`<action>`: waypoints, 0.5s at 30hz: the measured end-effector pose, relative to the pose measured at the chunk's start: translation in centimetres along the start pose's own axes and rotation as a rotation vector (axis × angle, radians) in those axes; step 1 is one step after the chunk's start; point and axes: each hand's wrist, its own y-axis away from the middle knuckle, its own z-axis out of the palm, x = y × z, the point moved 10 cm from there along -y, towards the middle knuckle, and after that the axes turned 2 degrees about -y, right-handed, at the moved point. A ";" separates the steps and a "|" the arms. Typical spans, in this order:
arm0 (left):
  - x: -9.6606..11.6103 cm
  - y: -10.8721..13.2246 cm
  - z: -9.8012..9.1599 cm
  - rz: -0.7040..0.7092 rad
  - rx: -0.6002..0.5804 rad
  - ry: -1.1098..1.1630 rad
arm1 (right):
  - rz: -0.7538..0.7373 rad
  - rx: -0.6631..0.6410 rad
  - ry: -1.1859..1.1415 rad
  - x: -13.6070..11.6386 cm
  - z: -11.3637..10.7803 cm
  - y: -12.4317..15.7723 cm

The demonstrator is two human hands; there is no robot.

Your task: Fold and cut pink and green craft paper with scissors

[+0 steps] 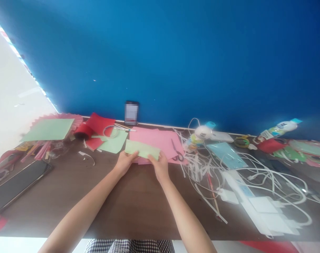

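Note:
A strip of light green paper (pixel 142 148) spans the space between my two hands at the middle of the table. My left hand (pixel 125 162) pinches its left end, thumb on top. At the right end my right hand (pixel 160 164) grips it the same way, with the other fingers hidden behind the paper. Beneath and beyond lie pink sheets (pixel 156 135). A pair of scissors (pixel 177 151) rests on the pink paper, just right of my right hand. To the left is another light green sheet (pixel 115 142).
Red paper (pixel 100 123) and a dark phone (pixel 20 184) lie left. A small framed card (pixel 131 113) leans on the blue wall. On the right are white paper strips (pixel 199 167), a glue bottle (pixel 202 133), a power strip (pixel 244 196) with tangled cables, and a pencil (pixel 212 189).

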 end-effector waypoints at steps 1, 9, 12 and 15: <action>0.0 -0.1 -0.4 0.009 0.035 0.002 | 0.019 -0.034 -0.046 0.2 0.4 0.0; -0.7 1.3 1.0 0.061 -0.003 -0.103 | 0.121 -0.232 -0.097 2.0 3.7 1.2; -0.6 1.5 1.6 0.048 -0.054 -0.137 | 0.085 -0.140 -0.069 1.9 2.5 1.0; 0.1 0.9 0.7 0.068 -0.014 -0.300 | 0.065 -0.077 0.013 1.6 1.2 0.5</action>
